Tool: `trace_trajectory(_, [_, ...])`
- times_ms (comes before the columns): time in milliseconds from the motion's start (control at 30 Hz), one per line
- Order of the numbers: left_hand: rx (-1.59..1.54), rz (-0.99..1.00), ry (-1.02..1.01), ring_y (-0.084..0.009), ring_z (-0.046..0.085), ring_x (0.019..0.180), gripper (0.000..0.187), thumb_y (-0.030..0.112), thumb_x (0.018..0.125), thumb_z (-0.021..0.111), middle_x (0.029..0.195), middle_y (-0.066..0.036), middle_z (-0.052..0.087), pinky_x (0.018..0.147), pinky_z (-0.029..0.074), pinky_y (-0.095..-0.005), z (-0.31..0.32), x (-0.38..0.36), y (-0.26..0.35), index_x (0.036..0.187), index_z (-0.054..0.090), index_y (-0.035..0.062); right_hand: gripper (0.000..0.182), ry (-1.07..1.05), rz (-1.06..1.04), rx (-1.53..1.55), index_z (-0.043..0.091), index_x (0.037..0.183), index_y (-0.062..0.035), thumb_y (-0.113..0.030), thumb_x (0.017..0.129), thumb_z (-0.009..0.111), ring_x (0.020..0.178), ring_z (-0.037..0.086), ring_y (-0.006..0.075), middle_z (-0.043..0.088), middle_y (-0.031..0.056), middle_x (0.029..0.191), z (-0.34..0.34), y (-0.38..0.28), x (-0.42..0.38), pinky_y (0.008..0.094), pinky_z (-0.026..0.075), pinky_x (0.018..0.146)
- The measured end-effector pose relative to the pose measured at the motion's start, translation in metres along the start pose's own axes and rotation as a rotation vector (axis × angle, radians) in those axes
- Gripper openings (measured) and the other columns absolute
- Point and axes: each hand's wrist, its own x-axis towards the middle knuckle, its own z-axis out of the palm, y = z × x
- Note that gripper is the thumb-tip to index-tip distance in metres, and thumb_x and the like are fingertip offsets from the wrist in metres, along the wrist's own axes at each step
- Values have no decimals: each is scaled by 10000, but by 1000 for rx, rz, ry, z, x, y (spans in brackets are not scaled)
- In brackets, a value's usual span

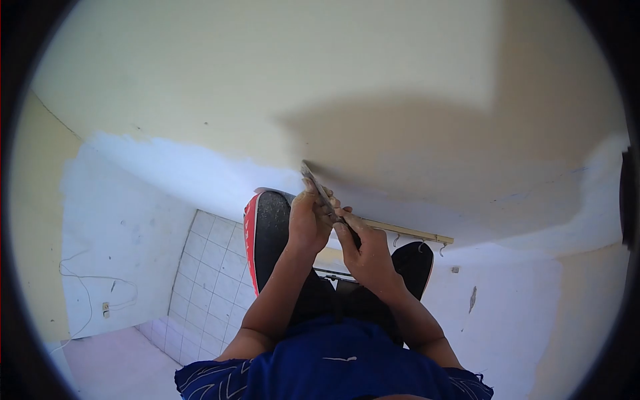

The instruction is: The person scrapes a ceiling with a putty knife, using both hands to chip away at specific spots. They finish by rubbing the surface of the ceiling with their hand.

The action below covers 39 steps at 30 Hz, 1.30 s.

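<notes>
In front of my body I hold a putty knife (318, 187), with its blade slanting up and left, seen nearly edge-on. My right hand (368, 257) is closed around its dark handle. The fingers of my left hand (311, 220) are curled against the blade, and pale residue marks them. The blade's tip is near the painted wall (220, 150) in this view; whether it touches cannot be made out. A shadow falls on the wall beyond the tool.
Below my hands is a wooden rail with hooks (413, 233). White tiles (210, 257) lie to the left. A thin cable (90, 293) hangs by a wall socket (105, 309). My dark-clad knees (272, 230) flank my hands, the left beside a red-edged strip (250, 233).
</notes>
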Motion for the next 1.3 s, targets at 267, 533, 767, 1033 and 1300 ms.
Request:
trace_trajectory(267, [37, -106, -52, -249, 664, 735, 438, 429, 1021, 460, 820, -129, 613, 772, 579, -446, 24, -4, -42, 983, 534, -1, 278, 174, -142, -111, 630, 1168, 36, -137, 952, 605, 744, 713, 313, 687, 252, 895, -38, 16, -31, 338, 511, 620])
trace_trajectory(533, [109, -250, -156, -294, 665, 735, 327, 310, 1036, 445, 812, -136, 633, 752, 572, -469, 58, -13, -100, 948, 558, 16, 257, 277, 120, -67, 634, 1149, 60, -85, 958, 542, 585, 396, 70, 483, 23, 611, -79, 23, -72, 266, 332, 519])
trace_trajectory(767, [95, -245, -136, -291, 682, 701, 342, 322, 1042, 437, 767, -133, 643, 728, 574, -447, 57, -14, -100, 944, 558, 18, 289, 255, 103, -88, 627, 1127, 107, -118, 949, 595, 582, 607, 135, 691, 248, 838, -80, 17, -69, 279, 457, 542])
trace_trajectory(1033, [67, -191, -139, -251, 680, 719, 420, 388, 1031, 462, 802, -147, 645, 679, 585, -371, 63, -14, -102, 934, 551, -11, 266, 226, 152, -124, 638, 1130, 75, -105, 936, 612, 574, 585, 118, 688, 213, 790, -86, 14, -65, 266, 448, 547])
trace_trajectory(1300, [-27, 47, 41, -252, 631, 695, 368, 354, 1026, 463, 807, -130, 598, 765, 563, -436, 12, 2, -19, 977, 533, -5, 240, 66, -27, -29, 642, 1089, 65, -120, 940, 613, 724, 671, 355, 674, 246, 836, -16, -7, -2, 359, 504, 667])
